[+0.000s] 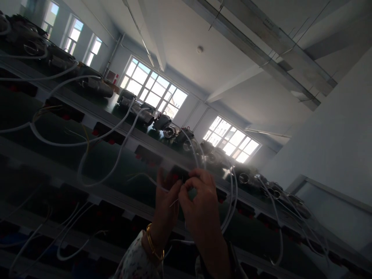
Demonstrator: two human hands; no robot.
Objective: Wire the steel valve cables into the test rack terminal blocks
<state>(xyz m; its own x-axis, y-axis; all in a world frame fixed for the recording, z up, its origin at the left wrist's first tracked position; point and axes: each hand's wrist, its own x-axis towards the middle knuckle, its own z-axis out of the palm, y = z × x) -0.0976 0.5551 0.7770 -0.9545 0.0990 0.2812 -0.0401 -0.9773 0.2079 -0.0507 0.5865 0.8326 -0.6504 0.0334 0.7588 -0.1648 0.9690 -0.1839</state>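
Note:
My left hand (167,199), with a gold bangle (151,242) on the wrist, is closed around a thin white cable (149,179) whose loose end points left. My right hand (200,197) is beside it, thumb and forefinger pinched together at the left fingertips. What the right fingertips hold is too dark and small to make out. A short pale wire (173,203) shows between the hands. Directly behind the fingertips is a black connector block with red parts (176,176), fixed to the shelf's front edge and partly hidden by my hands.
Several metal motors (171,131) stand along the sloping-looking upper shelf (112,106). White cables (119,155) hang from them in loops around my hands. More black-and-red blocks (109,133) line the shelf edge. Lower shelves with cables are in deep shadow. Windows (154,83) glare behind.

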